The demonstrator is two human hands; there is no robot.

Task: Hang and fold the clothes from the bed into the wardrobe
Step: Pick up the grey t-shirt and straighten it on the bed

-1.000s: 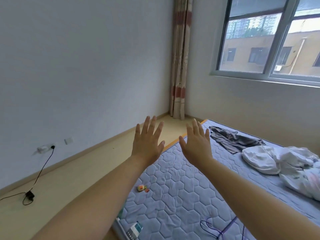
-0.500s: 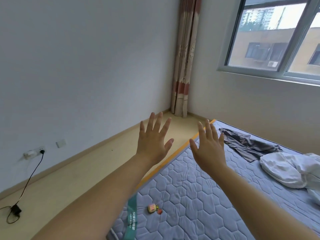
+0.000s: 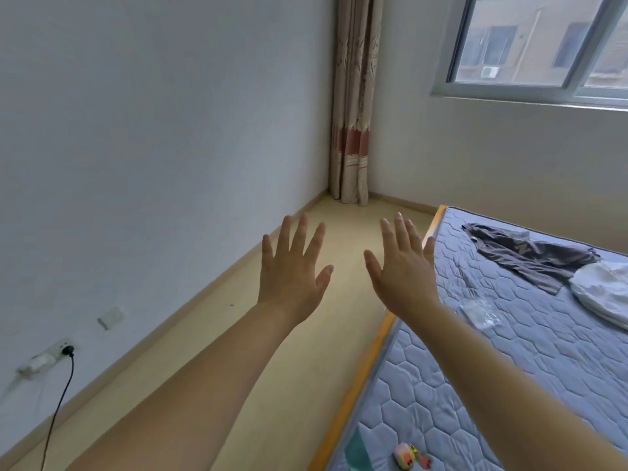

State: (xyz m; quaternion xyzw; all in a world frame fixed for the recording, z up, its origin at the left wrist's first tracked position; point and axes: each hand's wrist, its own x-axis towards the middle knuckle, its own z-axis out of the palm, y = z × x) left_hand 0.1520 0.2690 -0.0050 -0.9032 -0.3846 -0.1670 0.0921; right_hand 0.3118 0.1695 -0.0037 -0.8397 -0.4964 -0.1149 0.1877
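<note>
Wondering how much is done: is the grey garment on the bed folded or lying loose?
Lying loose, not folded: the grey garment sprawls crumpled on the bed, with uneven edges and creases.

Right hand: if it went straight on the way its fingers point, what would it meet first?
Nothing close: the right hand hovers open above the floor. Its line looks free until probably the curtain in the corner; depth is unclear.

A white bundle (image 3: 601, 297) on the bed (image 3: 509, 368) is running off the right picture edge. A small colourful object (image 3: 406, 455) near the bed's left edge is appearing too tiny to identify.
</note>
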